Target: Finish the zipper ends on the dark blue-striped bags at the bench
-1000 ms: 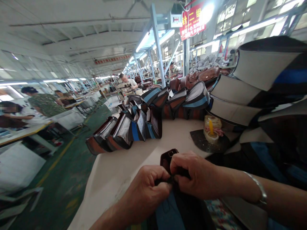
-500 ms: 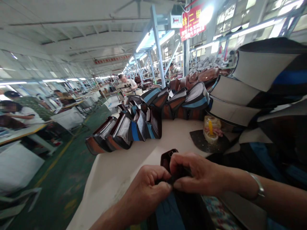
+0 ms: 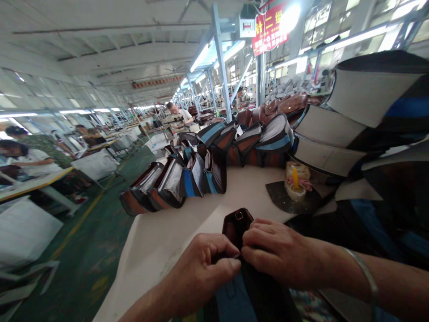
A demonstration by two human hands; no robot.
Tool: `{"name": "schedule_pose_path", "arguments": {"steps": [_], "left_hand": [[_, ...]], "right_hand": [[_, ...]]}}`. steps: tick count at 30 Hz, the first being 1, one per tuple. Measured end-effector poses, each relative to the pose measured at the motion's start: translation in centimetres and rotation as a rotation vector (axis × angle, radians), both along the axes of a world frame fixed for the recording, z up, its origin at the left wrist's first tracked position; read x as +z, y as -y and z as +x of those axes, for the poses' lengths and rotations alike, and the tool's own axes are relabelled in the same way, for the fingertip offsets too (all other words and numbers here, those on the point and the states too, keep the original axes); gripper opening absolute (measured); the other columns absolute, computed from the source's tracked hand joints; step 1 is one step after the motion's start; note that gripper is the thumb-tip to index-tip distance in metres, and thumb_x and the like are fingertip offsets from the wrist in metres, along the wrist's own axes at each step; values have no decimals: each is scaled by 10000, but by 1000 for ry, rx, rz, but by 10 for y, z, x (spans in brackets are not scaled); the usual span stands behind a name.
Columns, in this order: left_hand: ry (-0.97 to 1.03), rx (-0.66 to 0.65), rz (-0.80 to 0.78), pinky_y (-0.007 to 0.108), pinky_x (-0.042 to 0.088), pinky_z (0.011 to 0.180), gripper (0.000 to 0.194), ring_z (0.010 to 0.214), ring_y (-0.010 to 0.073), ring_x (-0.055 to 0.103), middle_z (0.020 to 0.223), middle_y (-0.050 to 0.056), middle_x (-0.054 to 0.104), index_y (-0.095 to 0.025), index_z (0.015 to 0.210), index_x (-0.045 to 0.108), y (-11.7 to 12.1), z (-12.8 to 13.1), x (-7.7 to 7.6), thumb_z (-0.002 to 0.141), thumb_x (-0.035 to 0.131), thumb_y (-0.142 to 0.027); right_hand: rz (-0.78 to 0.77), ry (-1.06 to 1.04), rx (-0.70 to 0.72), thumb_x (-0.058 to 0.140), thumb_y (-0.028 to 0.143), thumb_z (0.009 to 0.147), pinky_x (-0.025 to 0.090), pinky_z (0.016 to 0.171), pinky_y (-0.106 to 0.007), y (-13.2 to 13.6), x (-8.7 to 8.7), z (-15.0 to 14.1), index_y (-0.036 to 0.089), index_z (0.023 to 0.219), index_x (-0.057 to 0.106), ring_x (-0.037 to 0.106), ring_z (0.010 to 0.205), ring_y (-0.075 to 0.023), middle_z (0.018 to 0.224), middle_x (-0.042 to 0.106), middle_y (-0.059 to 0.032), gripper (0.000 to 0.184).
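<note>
In front of me is a dark bag (image 3: 236, 297) with a blue stripe down its side. A dark brown glossy end (image 3: 234, 228) with a small metal lock plate (image 3: 238, 215) sticks out past my hands. My left hand (image 3: 211, 264) pinches the bag's edge between thumb and forefinger. Close against it, my right hand (image 3: 275, 248) has its fingers curled over the same edge, and a bracelet (image 3: 365, 270) circles that wrist. What lies under the fingertips is hidden.
Several bags (image 3: 167, 183) stand in rows on the pale tabletop (image 3: 147, 241). A glue pot (image 3: 295, 190) with a yellow handle rests on a dark mat (image 3: 273, 194). Grey bag bodies (image 3: 372, 94) are piled to the right. Co-workers (image 3: 30, 158) sit at left.
My right hand has shifted slightly right and turned over, so its back shows and more of the lock plate is uncovered. My left hand keeps its pinch at nearly the same place.
</note>
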State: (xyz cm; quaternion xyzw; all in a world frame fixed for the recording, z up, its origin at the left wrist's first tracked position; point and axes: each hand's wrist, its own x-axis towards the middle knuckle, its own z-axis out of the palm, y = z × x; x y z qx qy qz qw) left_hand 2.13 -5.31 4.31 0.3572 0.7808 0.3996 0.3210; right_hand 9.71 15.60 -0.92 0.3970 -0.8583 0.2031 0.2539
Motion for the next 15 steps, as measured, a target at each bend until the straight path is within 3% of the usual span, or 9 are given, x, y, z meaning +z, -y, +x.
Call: {"name": "schedule_pose_path", "arguments": {"steps": [2,5,8,12,15], "left_hand": [[124,-13,-4,260,286,585,373,637,117,375,657,-31,413,-141,742,612,2,-5,-1,885,530,-475],[190,-21,-63,262,229,546,486,606,105,303,643,-41,350,-141,725,560,0,-9,-5,910,499,-586],[111,-14,-78,244,254,554,396,629,107,336,673,-30,421,-132,806,614,-2,-5,-6,884,575,-518],[-63,-20,-12,229,315,592,307,635,103,390,655,-37,443,-154,710,571,-3,3,-2,896,560,-399],[-107,-41,12,224,325,597,297,633,101,399,654,-39,448,-161,700,551,-4,5,1,909,544,-372]], "right_hand": [[105,-49,5,432,103,968,458,776,-387,-2,-4,1,126,970,612,516,753,-207,863,583,-92,182],[31,-23,-5,449,115,978,471,820,-385,-2,-10,2,140,949,622,539,779,-204,848,578,-83,177],[-145,113,56,449,134,978,477,802,-361,-4,-10,5,131,1026,615,550,837,-204,946,593,-108,173],[-548,475,105,384,178,1044,463,802,-282,-12,5,4,128,1121,588,564,896,-164,1005,602,-91,223],[-483,641,147,401,256,1073,438,801,-266,-16,17,-6,136,1030,620,547,858,-149,944,594,-63,254]]}}
